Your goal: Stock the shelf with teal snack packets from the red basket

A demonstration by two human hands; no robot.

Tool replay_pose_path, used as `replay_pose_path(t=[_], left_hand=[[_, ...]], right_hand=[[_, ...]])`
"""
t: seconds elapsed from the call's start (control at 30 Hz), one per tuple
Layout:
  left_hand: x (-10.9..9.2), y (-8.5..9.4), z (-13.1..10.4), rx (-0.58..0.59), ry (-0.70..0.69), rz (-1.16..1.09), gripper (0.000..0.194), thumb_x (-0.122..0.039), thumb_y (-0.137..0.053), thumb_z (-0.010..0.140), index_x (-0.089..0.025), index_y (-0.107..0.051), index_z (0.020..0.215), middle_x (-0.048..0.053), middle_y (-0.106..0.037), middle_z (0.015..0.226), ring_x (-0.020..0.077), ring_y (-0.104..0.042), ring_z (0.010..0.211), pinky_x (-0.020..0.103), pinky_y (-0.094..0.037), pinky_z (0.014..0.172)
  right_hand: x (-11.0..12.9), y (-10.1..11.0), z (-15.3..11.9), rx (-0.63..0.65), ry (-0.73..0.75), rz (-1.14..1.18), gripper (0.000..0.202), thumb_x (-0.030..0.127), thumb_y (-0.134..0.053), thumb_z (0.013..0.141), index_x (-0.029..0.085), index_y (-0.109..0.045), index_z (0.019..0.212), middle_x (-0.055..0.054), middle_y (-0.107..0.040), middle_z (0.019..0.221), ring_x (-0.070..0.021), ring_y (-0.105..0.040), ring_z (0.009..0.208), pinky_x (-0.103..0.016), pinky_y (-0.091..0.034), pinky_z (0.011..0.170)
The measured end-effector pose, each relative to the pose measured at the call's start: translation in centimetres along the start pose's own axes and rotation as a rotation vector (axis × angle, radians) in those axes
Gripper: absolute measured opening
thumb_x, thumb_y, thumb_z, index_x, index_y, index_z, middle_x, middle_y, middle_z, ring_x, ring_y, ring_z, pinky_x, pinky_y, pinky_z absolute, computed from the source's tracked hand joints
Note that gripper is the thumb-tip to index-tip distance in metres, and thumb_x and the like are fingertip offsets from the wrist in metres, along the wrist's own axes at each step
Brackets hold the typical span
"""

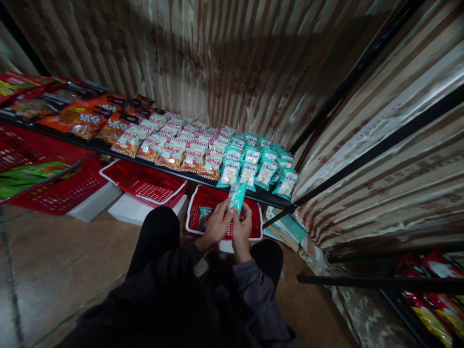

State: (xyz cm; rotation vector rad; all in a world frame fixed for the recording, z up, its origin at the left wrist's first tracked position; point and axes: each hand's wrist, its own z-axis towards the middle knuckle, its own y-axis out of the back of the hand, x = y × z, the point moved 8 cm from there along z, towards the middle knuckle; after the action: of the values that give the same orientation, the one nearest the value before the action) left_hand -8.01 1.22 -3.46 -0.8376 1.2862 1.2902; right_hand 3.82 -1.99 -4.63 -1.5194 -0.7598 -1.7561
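— What's around the person, biggest things first?

— A long dark low shelf (268,197) against a striped metal wall, covered in rows of glossy snack bags: orange-and-white ones to the left, a block of small teal-and-white foil packets (266,166) at the right end. Under its edge sit red plastic mesh baskets; the nearest red basket (210,198) lies just beyond the hands, with a packet or two left in it.

— And in the hands?

— One slim teal-and-white foil snack packet (238,195), held above that basket, just short of the shelf edge. The left hand (216,226) and right hand (242,228) are both closed round its lower end, fingers pinching from either side.

— Which way does it lie?

— Its long axis runs roughly upright, leaning a little away from the person, top end towards the teal rows.

— How would it handle?

— Light, I'd judge, and soft: an air-filled film pouch that crumples under pressure, slick on its faces. The contents are likely brittle, so it is best held by the crimped end seams or lightly across the edges.
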Motion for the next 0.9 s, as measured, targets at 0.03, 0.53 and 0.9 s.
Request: replay_pose_path(t=[0.03,0.53,0.9], left_hand=[[0.4,0.0,0.2,0.003,0.054,-0.078,0.045,-0.041,-0.047,0.091,-0.021,-0.056,0.13,0.011,-0.055,0.137,0.0238,-0.049,0.13,0.039,-0.033,0.112],[3.5,-0.2,0.4,0.038,0.454,-0.976,0.045,-0.022,-0.079,0.064,-0.014,-0.066,0.106,0.007,-0.072,0.101,0.0232,-0.067,0.095,0.03,-0.049,0.082],[4.8,-1.6,-1.5,0.264,0.594,-1.111,0.051,-0.015,-0.067,0.068,-0.014,-0.064,0.118,0.01,-0.073,0.104,0.0243,-0.069,0.089,0.034,-0.052,0.081]], right_hand=[[0.2,-0.1,-0.2,0.014,0.027,-0.05,0.05,0.045,-0.06,0.082,0.017,-0.054,0.123,-0.013,-0.061,0.127,-0.0211,-0.058,0.113,-0.037,-0.044,0.099],[3.9,0.6,-0.8,-0.015,0.367,-0.255,0.034,0.04,-0.047,0.093,0.019,-0.062,0.115,-0.012,-0.064,0.121,-0.0223,-0.057,0.117,-0.043,-0.042,0.102],[-0.7,0.5,5.4,0.098,-0.304,0.335,0.043,0.047,-0.08,0.06,0.019,-0.067,0.089,0.001,-0.072,0.077,-0.0139,-0.065,0.067,-0.027,-0.054,0.065]])
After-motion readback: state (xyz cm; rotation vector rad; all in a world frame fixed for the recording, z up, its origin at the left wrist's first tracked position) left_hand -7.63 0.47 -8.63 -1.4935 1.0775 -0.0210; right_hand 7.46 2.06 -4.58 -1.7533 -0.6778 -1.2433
